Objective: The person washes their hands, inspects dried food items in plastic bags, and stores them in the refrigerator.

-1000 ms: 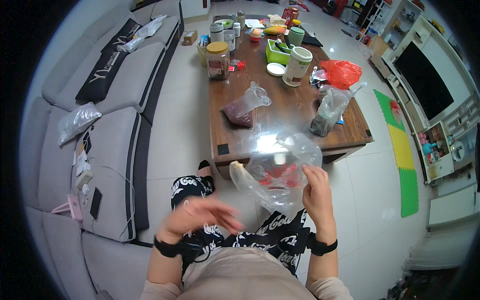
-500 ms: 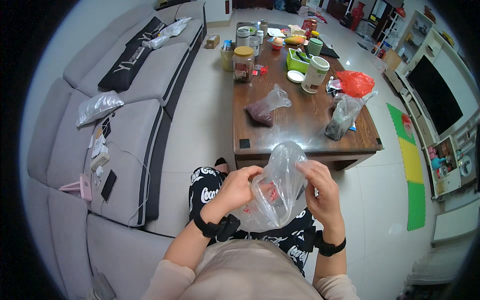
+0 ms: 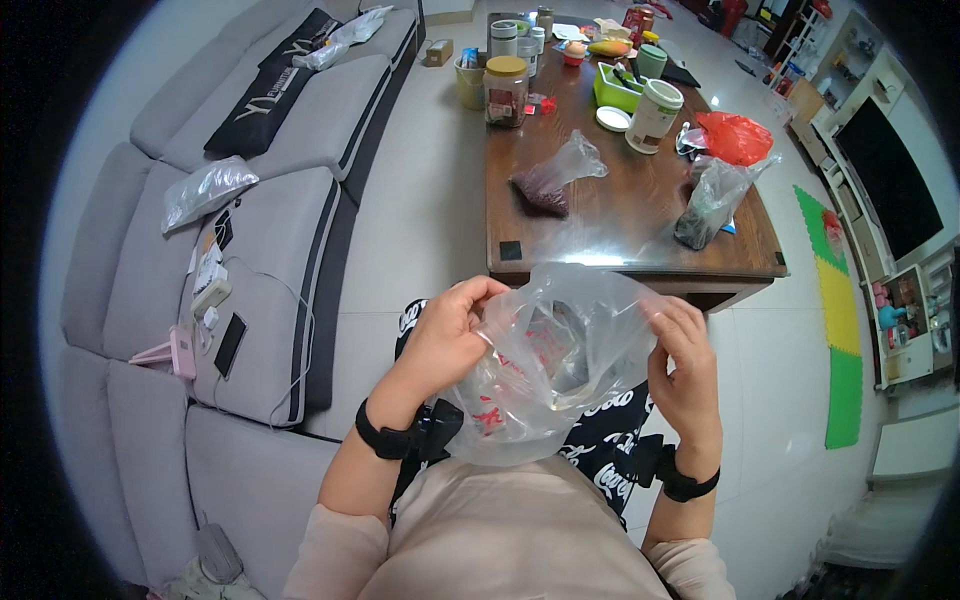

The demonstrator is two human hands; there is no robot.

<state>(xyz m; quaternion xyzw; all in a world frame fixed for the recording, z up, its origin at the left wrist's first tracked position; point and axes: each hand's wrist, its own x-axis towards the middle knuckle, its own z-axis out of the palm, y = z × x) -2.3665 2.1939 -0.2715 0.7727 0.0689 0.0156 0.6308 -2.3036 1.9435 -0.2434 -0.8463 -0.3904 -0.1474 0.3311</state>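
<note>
On the far left, a soft grey fabric sofa carries a flat, glossy black phone. The person's left hand is closed, pinching one side of a clear plastic bag that is spread above the lap, just in front of the table's near edge. Its film looks thin, crinkly and slippery, with red printing; pulling the sides too hard could tear it, and a loose pinch could let the mouth fold shut. The right hand grips the opposite side between thumb and curled fingers. Beyond, on a smooth, shiny, brown wooden table, a slumped bag of dark red grains could spill if knocked, as its neck looks untied. Farther right are a wrinkled clear bag with dark contents and a crumpled red bag.
</note>
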